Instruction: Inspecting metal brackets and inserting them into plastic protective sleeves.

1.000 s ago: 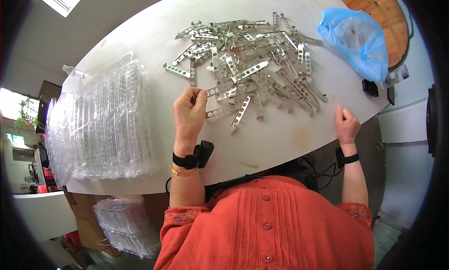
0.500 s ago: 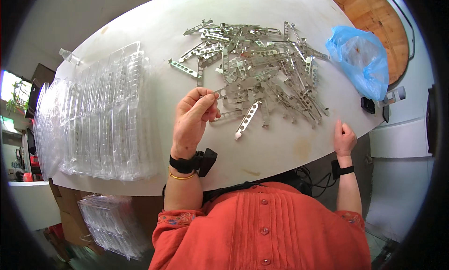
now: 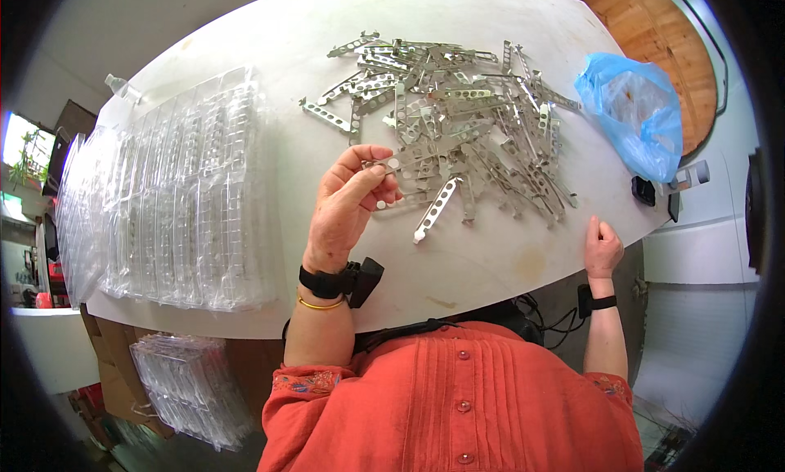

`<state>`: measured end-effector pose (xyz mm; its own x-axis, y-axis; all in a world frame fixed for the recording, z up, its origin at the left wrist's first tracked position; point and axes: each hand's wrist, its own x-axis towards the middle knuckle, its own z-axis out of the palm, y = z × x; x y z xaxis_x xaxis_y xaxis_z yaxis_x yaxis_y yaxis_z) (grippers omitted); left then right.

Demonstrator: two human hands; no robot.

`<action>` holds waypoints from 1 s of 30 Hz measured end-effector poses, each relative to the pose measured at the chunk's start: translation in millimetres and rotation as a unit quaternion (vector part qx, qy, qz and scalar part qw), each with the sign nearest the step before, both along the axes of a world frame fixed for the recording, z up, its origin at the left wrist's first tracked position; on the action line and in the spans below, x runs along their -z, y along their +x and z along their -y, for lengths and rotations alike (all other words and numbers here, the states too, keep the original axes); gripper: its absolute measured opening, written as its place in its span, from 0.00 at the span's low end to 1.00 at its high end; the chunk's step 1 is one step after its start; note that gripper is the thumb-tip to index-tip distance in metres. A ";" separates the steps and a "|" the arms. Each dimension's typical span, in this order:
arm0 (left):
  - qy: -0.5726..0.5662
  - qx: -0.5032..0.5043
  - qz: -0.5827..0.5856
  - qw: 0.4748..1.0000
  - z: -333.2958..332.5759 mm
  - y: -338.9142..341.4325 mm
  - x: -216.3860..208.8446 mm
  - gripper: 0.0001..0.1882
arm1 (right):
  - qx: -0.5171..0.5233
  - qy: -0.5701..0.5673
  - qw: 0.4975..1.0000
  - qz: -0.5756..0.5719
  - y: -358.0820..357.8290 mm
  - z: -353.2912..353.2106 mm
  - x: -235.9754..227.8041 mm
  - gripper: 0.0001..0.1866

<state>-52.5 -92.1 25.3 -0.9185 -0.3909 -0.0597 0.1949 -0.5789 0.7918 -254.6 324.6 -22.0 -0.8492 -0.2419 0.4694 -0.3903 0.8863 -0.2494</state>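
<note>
My left hand (image 3: 339,206) is closed, with thumb and fingers pinching the near end of a perforated metal strip (image 3: 421,153) that has a row of round holes. The strip's far end reaches over a loose pile of similar metal strips (image 3: 458,92), so its tip is hard to make out. Just beyond my left hand, one separate metal strip (image 3: 437,210) lies slanted at the pile's near edge. My right hand (image 3: 603,250) is curled into a fist by the table's near right edge; whatever it may hold is hidden.
Stacked clear plastic trays (image 3: 188,194) cover the left side of the white table (image 3: 343,288). More clear trays (image 3: 192,390) sit lower down, below the table edge. A blue plastic bag (image 3: 630,112) stands at the right, with a small black object (image 3: 643,190) beside it.
My left hand, still pinching the metal strip, has shifted slightly to the right. The whole view has moved a little. My right hand stays in a fist at the table edge.
</note>
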 end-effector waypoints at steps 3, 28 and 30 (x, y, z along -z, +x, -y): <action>-0.005 0.006 -0.009 1.000 0.0 -0.9 0.4 0.12 | 0.002 0.002 1.000 -0.005 0.6 -0.9 -0.7 0.25; -0.026 -0.013 0.099 0.995 -0.8 -5.2 2.9 0.12 | 0.005 -0.005 1.000 -0.008 0.6 1.0 -0.4 0.26; -0.018 -0.018 0.097 0.995 -0.7 -6.7 4.7 0.13 | 0.002 -0.004 1.000 -0.016 0.5 0.2 -0.2 0.26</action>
